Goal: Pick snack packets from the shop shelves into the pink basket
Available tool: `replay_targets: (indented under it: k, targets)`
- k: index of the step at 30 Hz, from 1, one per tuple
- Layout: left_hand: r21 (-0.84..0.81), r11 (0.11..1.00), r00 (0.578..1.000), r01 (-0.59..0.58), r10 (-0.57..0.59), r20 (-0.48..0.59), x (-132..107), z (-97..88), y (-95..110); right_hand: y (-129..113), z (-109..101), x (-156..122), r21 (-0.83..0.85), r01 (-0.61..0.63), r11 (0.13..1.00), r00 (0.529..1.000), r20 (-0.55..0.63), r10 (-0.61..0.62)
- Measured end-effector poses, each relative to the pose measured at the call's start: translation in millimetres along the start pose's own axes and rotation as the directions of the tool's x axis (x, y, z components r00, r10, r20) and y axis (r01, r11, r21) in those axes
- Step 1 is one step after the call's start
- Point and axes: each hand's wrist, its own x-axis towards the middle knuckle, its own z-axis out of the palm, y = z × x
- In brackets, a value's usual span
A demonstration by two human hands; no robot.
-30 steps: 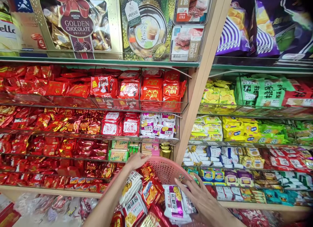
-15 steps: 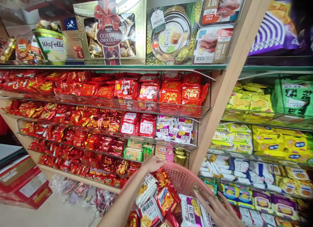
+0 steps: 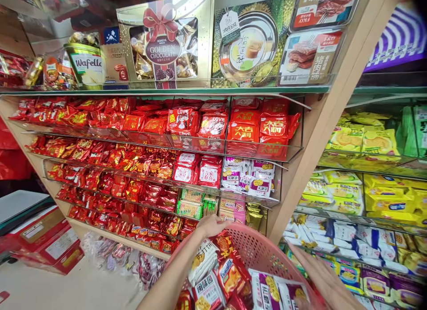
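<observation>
A pink perforated plastic basket is at the bottom centre, filled with small wrapped snack packets. My left hand is closed over its far rim, fingers mostly hidden from me. Inside lie a white cracker packet, a red-and-orange packet, a white-and-red packet and white-and-purple cookie packets. At the basket's right side is my right hand, its fingers stretched out and nothing seen in them. Whether it touches the rim I cannot tell.
Ahead, tiered glass-fronted shelves hold red packets. Above them stand a gold chocolate box and a green wafer tub. A wooden upright divides off yellow packets. Red cartons and plastic-bagged goods are lower left.
My right hand has moved from over the packets to the right, at the basket's side. The view has shifted left. My left hand still grips the rim.
</observation>
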Motion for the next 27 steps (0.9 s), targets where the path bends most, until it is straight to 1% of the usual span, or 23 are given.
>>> replay_targets:
  k: [2,3,4,5,7,8,10,12,15,18,22,27]
  targets:
    - [0.007,1.000,1.000,-0.010,0.010,-0.002,-2,-2.1,-2,-12,-13,28,0.077,-0.075,0.994,0.995,0.070,0.070]
    - [0.012,1.000,1.000,-0.017,0.017,-0.004,-4,-3.1,-3,-20,-16,45,0.124,-0.099,0.987,0.991,0.104,0.086]
    - [0.017,1.000,1.000,-0.025,0.025,-0.005,-5,-4.1,-3,-30,-17,62,0.175,-0.100,0.979,0.987,0.138,0.076]
    - [0.021,0.999,0.999,-0.035,0.035,-0.005,-7,-5.1,-4,-40,-16,80,0.228,-0.076,0.971,0.986,0.161,0.040]
    - [0.031,0.998,0.999,-0.050,0.050,-0.001,-10,-7.2,-4,-57,-6,113,0.319,-0.014,0.948,0.985,0.168,-0.042]
    - [0.037,0.998,0.998,-0.055,0.055,0.001,-11,-8.2,-5,-64,1,128,0.354,-0.006,0.935,0.983,0.175,-0.060]
    - [0.048,0.997,0.998,-0.067,0.067,0.008,-13,-9.9,-6,-71,17,152,0.418,-0.048,0.907,0.969,0.238,-0.058]
    - [0.052,0.996,0.997,-0.076,0.075,0.013,-14,-11.3,-9,-73,33,168,0.427,-0.128,0.895,0.953,0.302,-0.008]
    - [0.048,0.995,0.996,-0.084,0.083,0.013,-15,-13.1,-15,-70,54,183,0.384,-0.234,0.893,0.931,0.354,0.092]
    - [0.063,0.994,0.996,-0.092,0.091,0.018,-15,-15.3,-20,-69,69,189,0.352,-0.307,0.884,0.911,0.378,0.166]
    - [0.081,0.992,0.994,-0.102,0.099,0.042,-18,-18.0,-26,-73,80,188,0.354,-0.347,0.868,0.904,0.374,0.209]
    - [0.080,0.989,0.990,-0.126,0.121,0.072,-24,-19.0,-34,-84,87,175,0.327,-0.360,0.874,0.909,0.335,0.249]
